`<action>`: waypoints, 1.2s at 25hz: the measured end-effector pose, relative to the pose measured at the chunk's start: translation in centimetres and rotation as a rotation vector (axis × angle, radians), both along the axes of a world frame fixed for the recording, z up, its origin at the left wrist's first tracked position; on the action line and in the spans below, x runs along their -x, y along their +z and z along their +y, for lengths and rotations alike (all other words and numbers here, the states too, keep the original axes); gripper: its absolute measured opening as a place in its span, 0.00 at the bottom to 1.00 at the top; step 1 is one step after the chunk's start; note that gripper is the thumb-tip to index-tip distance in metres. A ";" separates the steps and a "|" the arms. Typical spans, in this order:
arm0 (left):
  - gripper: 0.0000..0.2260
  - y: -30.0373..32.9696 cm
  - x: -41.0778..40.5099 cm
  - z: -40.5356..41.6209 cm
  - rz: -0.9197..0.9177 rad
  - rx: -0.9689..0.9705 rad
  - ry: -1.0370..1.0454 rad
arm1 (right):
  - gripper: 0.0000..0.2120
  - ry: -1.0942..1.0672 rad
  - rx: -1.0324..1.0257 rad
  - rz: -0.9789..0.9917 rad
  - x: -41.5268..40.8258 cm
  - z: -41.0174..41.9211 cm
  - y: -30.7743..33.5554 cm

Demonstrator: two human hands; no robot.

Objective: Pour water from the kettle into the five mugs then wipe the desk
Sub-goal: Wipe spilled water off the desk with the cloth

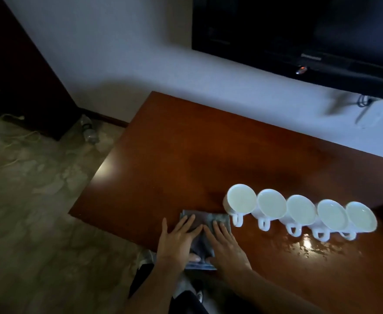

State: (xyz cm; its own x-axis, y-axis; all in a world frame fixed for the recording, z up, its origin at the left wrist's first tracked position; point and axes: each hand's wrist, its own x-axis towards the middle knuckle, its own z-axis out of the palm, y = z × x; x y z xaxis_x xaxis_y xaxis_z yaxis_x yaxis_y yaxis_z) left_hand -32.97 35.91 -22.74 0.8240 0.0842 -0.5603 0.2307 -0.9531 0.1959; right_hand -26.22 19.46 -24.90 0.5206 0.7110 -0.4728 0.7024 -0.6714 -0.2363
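Grey cloth lies flat beneath both open-palmed hands, left and right, neither grip closed

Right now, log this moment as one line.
stage: wiping | left hand: flat on cloth | right hand: flat on cloth | five mugs: filled | desk: wet

We take this for a hotel or living room | large black flat-screen television on the pale far wall | polished reddish-brown wooden desk beneath it | mottled beige stone floor at left | clear plastic bottle lying by the dark wooden cabinet far left.
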 end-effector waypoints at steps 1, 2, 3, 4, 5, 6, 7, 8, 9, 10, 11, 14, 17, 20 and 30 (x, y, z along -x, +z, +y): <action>0.41 -0.1 0.2 0.9 -0.003 0.000 0.021 | 0.47 0.000 0.009 0.020 -0.1 1.2 0.2; 0.41 -0.3 0.4 1.7 -0.012 0.000 0.045 | 0.44 -0.005 0.017 0.036 -0.2 2.3 0.5; 0.41 -0.4 0.6 2.5 -0.018 -0.001 0.069 | 0.43 -0.002 0.016 0.045 -0.4 3.3 0.8; 0.42 -0.5 0.8 3.1 -0.021 0.000 0.091 | 0.43 -0.001 0.007 0.047 -0.6 4.2 1.1; 0.42 -0.5 0.8 3.8 -0.021 0.003 0.108 | 0.43 0.013 0.004 0.056 -0.6 4.9 1.0; 0.42 -0.5 0.9 4.5 -0.021 0.007 0.121 | 0.42 0.012 0.001 0.076 -0.8 5.8 1.1; 0.42 -0.4 0.8 5.3 -0.020 0.010 0.132 | 0.42 0.014 0.010 0.089 -0.9 6.6 1.2; 0.42 -0.3 0.7 6.1 -0.017 0.011 0.146 | 0.42 0.018 0.018 0.092 -1.1 7.6 1.2; 0.42 -0.1 0.6 7.1 -0.010 0.009 0.158 | 0.42 0.029 0.026 0.092 -1.4 8.9 1.3; 0.42 0.1 0.4 8.3 -0.001 0.009 0.170 | 0.42 0.041 0.032 0.099 -1.7 10.2 1.4; 0.41 0.2 0.3 9.6 0.004 0.008 0.188 | 0.43 0.055 0.041 0.108 -2.0 11.8 1.3; 0.42 0.0 -0.1 14.3 0.019 -0.020 0.239 | 0.43 0.085 0.070 0.125 -3.3 17.1 1.0; 0.42 0.1 -1.7 18.6 0.030 -0.057 0.285 | 0.43 0.151 0.109 0.111 -5.7 22.4 1.1; 0.43 0.1 -5.2 21.6 -0.022 -0.111 0.277 | 0.43 0.180 0.134 0.071 -9.0 25.9 1.0; 0.44 0.0 -15.8 22.6 -0.091 -0.127 0.196 | 0.45 0.077 0.127 0.082 -17.9 26.8 0.0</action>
